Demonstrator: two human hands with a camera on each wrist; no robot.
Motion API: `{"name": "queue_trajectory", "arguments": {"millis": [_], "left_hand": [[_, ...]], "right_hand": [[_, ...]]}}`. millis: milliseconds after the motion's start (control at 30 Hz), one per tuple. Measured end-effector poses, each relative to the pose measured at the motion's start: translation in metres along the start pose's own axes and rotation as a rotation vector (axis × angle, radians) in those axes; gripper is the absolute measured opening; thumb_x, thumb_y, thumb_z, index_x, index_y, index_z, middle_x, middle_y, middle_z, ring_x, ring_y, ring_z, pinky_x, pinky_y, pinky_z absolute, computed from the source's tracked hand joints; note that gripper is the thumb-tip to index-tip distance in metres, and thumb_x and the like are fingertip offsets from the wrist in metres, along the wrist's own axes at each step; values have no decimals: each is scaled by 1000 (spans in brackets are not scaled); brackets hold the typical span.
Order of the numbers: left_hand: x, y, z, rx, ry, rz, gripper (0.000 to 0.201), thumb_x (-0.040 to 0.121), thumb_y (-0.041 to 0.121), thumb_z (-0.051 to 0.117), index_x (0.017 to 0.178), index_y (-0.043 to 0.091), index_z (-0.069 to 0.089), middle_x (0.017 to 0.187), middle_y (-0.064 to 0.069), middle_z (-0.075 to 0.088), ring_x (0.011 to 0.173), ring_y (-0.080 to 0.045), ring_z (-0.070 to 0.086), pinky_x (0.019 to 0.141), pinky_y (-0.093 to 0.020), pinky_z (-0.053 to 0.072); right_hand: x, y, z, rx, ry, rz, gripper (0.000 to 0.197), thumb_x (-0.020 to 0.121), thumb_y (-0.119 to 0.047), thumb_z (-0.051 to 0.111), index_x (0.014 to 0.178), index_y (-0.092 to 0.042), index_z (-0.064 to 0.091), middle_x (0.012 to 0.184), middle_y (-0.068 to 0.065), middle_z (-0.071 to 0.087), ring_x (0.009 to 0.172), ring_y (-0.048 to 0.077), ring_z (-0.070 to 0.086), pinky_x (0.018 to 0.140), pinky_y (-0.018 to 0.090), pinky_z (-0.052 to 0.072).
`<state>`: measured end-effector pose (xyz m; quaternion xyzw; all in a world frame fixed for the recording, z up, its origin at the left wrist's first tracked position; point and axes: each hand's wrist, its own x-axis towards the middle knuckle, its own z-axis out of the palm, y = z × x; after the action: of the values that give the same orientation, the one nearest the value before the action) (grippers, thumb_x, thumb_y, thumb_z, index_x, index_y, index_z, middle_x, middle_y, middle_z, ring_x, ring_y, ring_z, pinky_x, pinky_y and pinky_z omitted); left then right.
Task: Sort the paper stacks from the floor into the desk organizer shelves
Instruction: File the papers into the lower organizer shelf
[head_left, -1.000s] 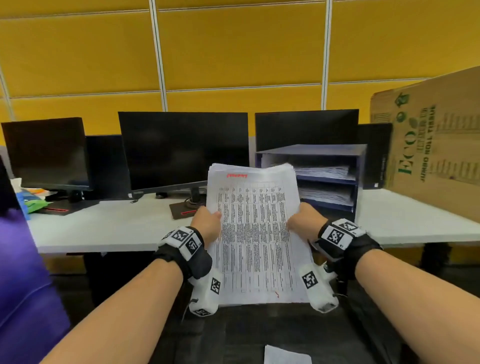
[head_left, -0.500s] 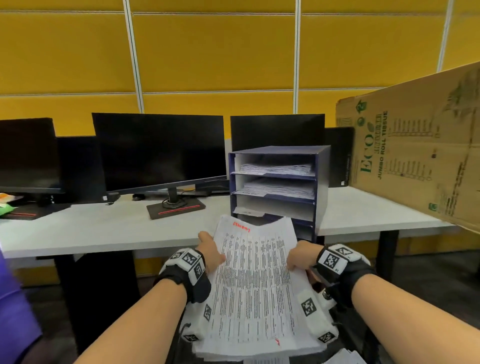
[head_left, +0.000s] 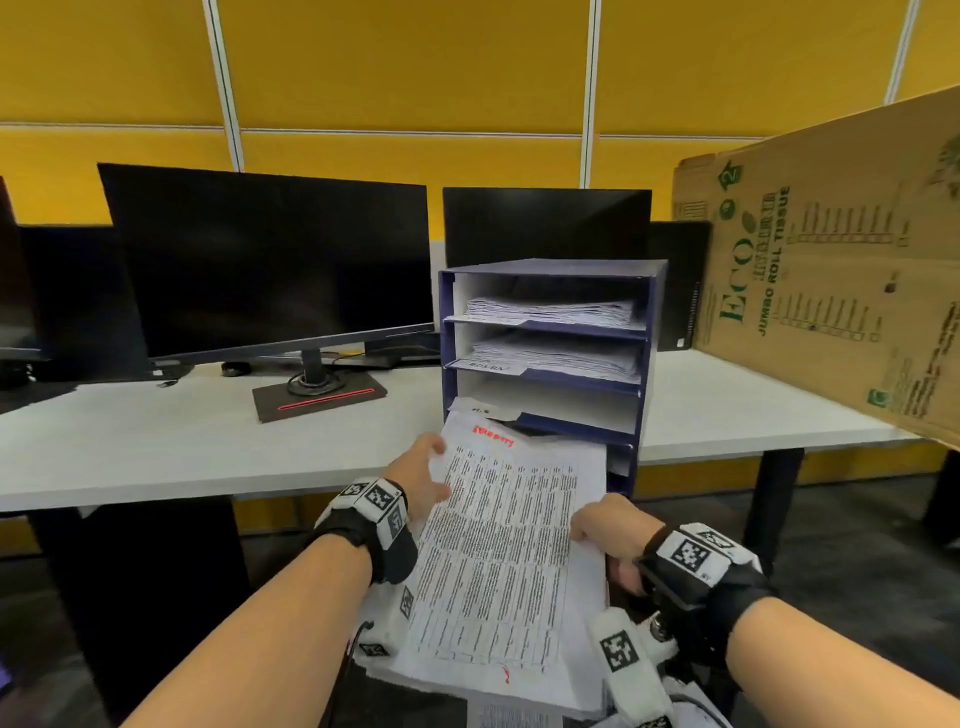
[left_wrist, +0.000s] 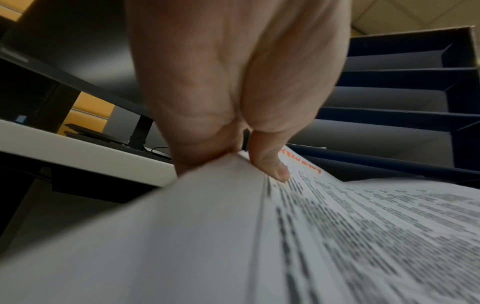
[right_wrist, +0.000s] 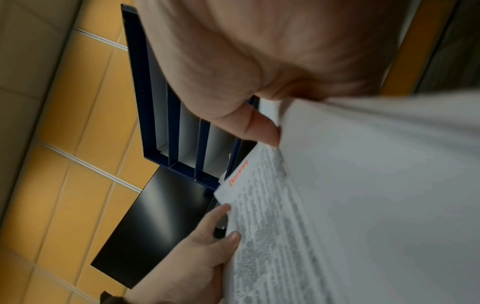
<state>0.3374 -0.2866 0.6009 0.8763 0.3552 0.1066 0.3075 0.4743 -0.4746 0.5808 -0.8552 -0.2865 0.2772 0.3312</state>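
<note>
The head view is bright and evenly lit, with straight lines bowed toward its edges and deep shadow under the tabletop (head_left: 208, 447). Both wrist views are dimmer and soft, the paper (left_wrist: 337, 236) smeared by blur close to the lens.

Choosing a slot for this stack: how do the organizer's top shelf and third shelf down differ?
The top shelf holds a pile of papers; the third shelf looks empty. The top shelf's label lies flat on its front edge; the third shelf's label sticks up, curled. Both are blue-edged with white interiors.
</note>
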Motion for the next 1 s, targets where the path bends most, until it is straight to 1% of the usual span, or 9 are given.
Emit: {"name": "queue_trajectory", "arguments": {"millis": [67, 133, 200, 267, 333, 433, 600, 733, 1000], "left_hand": [[13, 1, 0, 93, -76, 29, 65, 92, 12, 62, 146, 22, 28, 144, -13, 44, 127, -27, 48, 98, -31, 41], [24, 2, 3, 189, -156, 49, 73, 95, 16, 59, 154, 18, 16, 155, -10, 30, 137, -27, 38, 107, -31, 34], [38, 3, 5, 260, -200, 56, 74, 97, 19, 56, 155, 18, 10, 159, -9, 24, 140, -26, 35, 109, -29, 31], [50, 8, 4, 307, -224, 71, 74, 98, 21, 54, 156, 19, 8, 159, -10, 23, 140, -26, 35, 108, -27, 30], [62, 14, 1, 351, -238, 100, 73, 98, 23, 53, 156, 21, 8, 158, -11, 24, 138, -27, 38, 107, -28, 32], [78, 25, -1, 414, -201, 150, 71, 97, 26, 55, 155, 23, 15, 156, -11, 30, 135, -27, 42, 107, -31, 35], [91, 33, 0, 420, -156, 163, 71, 92, 33, 61, 151, 13, 28, 155, -8, 34, 138, -25, 38, 114, -32, 30], [79, 24, -6, 355, -193, 78, 63, 93, 37, 61, 146, 11, 39, 149, -7, 41, 133, -23, 44, 107, -29, 35], [55, -29, -18, 180, -172, -186, 53, 84, 42, 68, 116, -1, 65, 118, -17, 67, 110, -33, 63, 100, -43, 48]], "right_hand": [[3, -5, -5, -114, 39, -12, 16, 93, 0, 42, 89, -1, 58, 78, 10, 46, 64, 12, 39, 59, 16, 36], [-8, -23, -10, -359, -30, 8, 27, 97, -1, 40, 71, -11, 42, 75, 5, 43, 84, 19, 46, 72, 17, 41], [-15, -39, -15, -695, -29, -44, 9, 97, -1, 43, 93, -7, 49, 109, 16, 57, 115, 25, 50, 97, 27, 40], [-8, -37, -18, -863, -10, -83, 23, 96, 0, 44, 118, -3, 50, 137, 17, 49, 128, 32, 46, 102, 29, 36], [6, -24, -15, -568, -17, 15, 36, 97, 0, 40, 132, 6, 46, 140, 23, 46, 120, 35, 51, 94, 30, 41], [34, -4, -15, 56, 77, 32, 41, 92, 0, 44, 129, 18, 43, 135, 35, 45, 73, 22, 52, 72, 30, 43], [34, -12, -26, 8, 86, 141, 40, 98, -2, 38, 133, 17, 40, 139, 32, 42, 128, 40, 42, 91, 24, 43], [24, -24, -38, -210, 132, 96, 45, 90, -11, 59, 133, -1, 49, 134, 11, 53, 125, 26, 50, 101, 28, 42], [21, -27, -28, -245, 188, 3, 41, 88, -19, 63, 124, -2, 53, 125, 10, 58, 117, 26, 56, 93, 29, 45]]}}
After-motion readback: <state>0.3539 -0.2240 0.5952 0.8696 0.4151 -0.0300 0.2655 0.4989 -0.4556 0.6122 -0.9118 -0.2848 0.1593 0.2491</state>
